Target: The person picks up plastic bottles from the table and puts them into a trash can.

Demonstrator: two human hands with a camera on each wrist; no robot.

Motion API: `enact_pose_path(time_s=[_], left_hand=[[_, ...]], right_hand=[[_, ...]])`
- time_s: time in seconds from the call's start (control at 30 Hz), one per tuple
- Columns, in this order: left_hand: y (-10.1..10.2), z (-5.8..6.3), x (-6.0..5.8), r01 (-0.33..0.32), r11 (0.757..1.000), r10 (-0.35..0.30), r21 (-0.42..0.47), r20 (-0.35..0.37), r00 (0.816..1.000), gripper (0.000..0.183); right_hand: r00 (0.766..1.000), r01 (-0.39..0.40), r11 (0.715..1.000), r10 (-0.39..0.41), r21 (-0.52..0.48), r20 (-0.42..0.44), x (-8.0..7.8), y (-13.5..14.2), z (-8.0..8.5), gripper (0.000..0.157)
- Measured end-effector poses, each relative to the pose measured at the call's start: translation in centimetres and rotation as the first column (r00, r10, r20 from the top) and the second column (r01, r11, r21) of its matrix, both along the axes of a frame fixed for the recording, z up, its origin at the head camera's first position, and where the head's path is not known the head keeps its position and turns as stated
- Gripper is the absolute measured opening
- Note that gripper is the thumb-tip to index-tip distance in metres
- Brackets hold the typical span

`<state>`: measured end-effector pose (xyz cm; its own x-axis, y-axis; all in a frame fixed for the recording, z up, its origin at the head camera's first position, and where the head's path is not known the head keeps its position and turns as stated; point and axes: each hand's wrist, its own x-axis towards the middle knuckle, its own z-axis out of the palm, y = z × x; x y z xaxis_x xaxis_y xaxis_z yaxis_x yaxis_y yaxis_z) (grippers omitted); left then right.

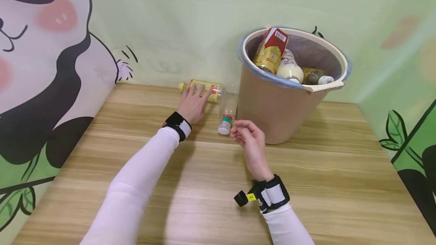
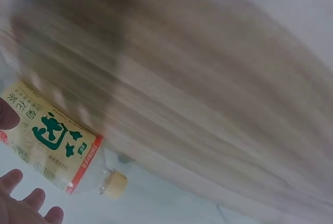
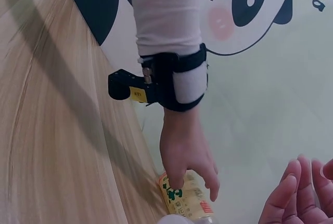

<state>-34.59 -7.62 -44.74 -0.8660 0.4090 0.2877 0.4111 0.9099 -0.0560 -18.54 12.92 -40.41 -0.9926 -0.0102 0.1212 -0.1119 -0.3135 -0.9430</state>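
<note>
A bottle with a yellow label and yellow cap (image 1: 215, 96) lies on its side near the wall. My left hand (image 1: 192, 108) reaches over it with spread fingers; in the left wrist view the thumb overlaps the label (image 2: 54, 135), while the other fingers stand apart beyond the bottle. To its right, a clear bottle with a green label band (image 1: 227, 118) lies with its white cap toward me. Just right of that cap is my right hand (image 1: 253, 144), fingers loosely bent and holding nothing.
A tan bin (image 1: 269, 112) with a blue-edged liner stands right of the bottles. Inside are a red and yellow carton (image 1: 272, 50), a whitish bottle (image 1: 289, 69) and a white-capped bottle (image 1: 315, 76). A panda-printed wall (image 1: 163, 29) rises behind the wooden table (image 1: 211, 184).
</note>
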Motion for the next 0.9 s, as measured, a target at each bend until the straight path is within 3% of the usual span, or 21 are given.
enact_pose_path(time_s=[0.2,0.63,0.9], left_hand=[[0.4,0.3,-1.2,-0.051,0.998,0.051,-0.025,0.019,0.999,0.065],[1.5,1.1,-2.2,-0.133,0.986,0.143,-0.103,0.095,0.985,0.070],[1.5,1.3,-2.6,-0.103,0.992,0.111,-0.071,0.117,0.987,0.067]], right_hand=[[1.000,-0.014,1.000,0.015,0.020,-0.027,0.3,0.0,0.4,0.022],[0.997,-0.032,0.999,0.033,0.016,-0.072,0.4,0.1,0.8,0.026],[0.997,-0.015,0.999,0.017,0.030,-0.082,0.1,0.5,0.8,0.024]])
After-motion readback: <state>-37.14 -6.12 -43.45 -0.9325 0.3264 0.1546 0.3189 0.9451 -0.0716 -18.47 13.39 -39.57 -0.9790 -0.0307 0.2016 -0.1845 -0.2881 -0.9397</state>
